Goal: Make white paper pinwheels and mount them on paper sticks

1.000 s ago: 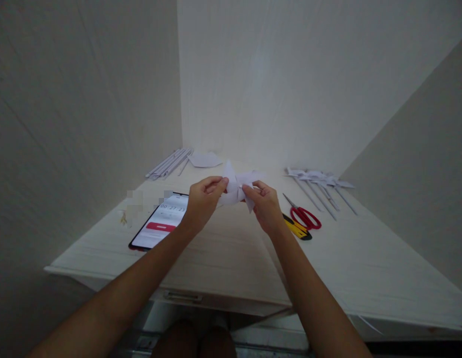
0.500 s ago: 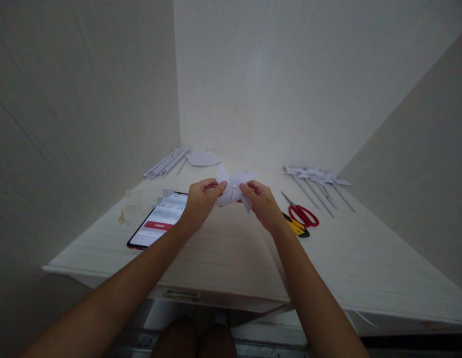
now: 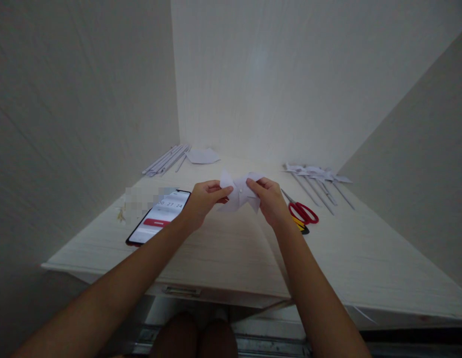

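Perhaps a home: walled desk [image 3: 231, 263].

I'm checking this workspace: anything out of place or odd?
A thin white strip sticks out near the table's front-right edge; scrap or loose edging, I can't tell. A blocky blur hides a patch by the phone. The held paper pinwheel shows no tear.

Dim light, faint wall [image 3: 268, 79] glare, perhaps slight blur

The phone [image 3: 160, 215] reads 27 24 (leading digits partly masked).
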Demonstrator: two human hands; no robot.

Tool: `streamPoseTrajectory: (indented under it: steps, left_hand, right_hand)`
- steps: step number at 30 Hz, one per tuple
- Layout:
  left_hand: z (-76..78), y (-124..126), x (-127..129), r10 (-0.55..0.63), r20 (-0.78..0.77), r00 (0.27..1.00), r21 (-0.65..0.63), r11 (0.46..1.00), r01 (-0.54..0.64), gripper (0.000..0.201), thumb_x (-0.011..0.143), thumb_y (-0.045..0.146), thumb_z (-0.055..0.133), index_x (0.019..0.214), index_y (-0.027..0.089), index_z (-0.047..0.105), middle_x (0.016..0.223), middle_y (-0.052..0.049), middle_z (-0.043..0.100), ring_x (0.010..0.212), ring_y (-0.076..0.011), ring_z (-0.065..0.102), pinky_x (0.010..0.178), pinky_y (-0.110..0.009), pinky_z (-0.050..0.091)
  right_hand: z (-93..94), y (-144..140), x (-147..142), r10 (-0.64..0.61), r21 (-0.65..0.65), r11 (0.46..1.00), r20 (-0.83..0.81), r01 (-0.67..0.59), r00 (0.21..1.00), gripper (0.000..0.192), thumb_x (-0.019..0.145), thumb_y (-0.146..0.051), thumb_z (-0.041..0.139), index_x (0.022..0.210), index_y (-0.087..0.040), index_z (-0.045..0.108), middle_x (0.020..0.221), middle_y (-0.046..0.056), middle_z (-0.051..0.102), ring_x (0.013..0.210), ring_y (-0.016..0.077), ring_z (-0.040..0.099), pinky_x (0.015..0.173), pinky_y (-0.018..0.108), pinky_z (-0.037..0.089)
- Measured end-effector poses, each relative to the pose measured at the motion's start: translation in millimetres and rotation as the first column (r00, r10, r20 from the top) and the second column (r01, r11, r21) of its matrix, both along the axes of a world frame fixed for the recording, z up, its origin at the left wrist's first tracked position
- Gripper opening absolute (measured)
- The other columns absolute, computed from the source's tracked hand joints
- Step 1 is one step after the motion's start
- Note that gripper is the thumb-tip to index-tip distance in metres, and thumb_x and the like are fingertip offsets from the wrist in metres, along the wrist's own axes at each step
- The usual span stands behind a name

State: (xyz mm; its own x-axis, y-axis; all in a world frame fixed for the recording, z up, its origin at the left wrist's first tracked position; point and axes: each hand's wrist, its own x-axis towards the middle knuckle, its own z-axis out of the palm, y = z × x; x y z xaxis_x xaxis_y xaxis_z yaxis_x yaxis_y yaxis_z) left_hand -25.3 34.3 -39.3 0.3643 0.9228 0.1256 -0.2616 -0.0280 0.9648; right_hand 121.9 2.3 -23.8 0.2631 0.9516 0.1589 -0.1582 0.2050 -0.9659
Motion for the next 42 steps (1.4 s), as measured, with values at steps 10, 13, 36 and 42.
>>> streamPoseTrajectory:
  steps: [10, 13, 36, 42]
  left_hand:
    - [-2.9, 2.5, -0.3, -0.002, 0.013, 1.0, 0.046, 0.999, 0.002, 0.03, 0.062, 0.033, 0.071, 0.083, 0.013, 0.065, 0.08, -0.006, 0.067, 0.069, -0.0124, 0.06, 0.062, -0.023, 0.045]
    - [-4.0, 2.1, -0.2, -0.063, 0.009, 0.998, 0.045, 0.997, 0.062, 0.033, 0.064, 0.037, 0.07, 0.086, 0.013, 0.064, 0.082, -0.007, 0.067, 0.07, -0.014, 0.061, 0.065, -0.027, 0.046]
    - [-5.9, 6.1, 2.0, -0.02, 0.078, 0.997, -0.137, 0.99, 0.031, 0.029, 0.056, 0.027, 0.076, 0.078, 0.01, 0.065, 0.078, -0.005, 0.067, 0.069, -0.013, 0.06, 0.069, -0.027, 0.045]
    - [-6.5, 6.0, 2.0, -0.026, 0.067, 0.997, -0.136, 0.99, 0.035, 0.029, 0.056, 0.026, 0.076, 0.077, 0.011, 0.065, 0.077, -0.005, 0.067, 0.069, -0.0128, 0.06, 0.068, -0.026, 0.045]
  right_hand:
    - [-2.3, 1.8, 2.8, -0.037, 0.036, 0.999, 0.021, 0.036, 0.999, 0.017, 0.061, -0.028, 0.069, 0.073, -0.016, 0.066, 0.067, 0.001, 0.066, 0.06, 0.011, 0.059, 0.065, 0.027, 0.046]
    - [-1.8, 1.0, 1.3, -0.036, 0.038, 0.999, 0.017, 0.036, 0.999, 0.017, 0.06, -0.028, 0.069, 0.072, -0.016, 0.065, 0.066, 0.001, 0.065, 0.059, 0.0106, 0.057, 0.063, 0.026, 0.045]
    - [6.9, -8.9, 17.3, 0.063, -0.082, 0.996, 0.468, -0.028, 0.882, 0.022, 0.063, -0.03, 0.068, 0.076, -0.013, 0.063, 0.072, 0.003, 0.063, 0.062, 0.0094, 0.054, 0.059, 0.024, 0.042]
    - [4.2, -5.8, 13.4, -0.061, -0.017, 0.997, 0.507, 0.081, 0.86, 0.024, 0.059, -0.032, 0.07, 0.071, -0.013, 0.061, 0.062, 0.0, 0.057, 0.054, 0.0078, 0.048, 0.051, 0.023, 0.038]
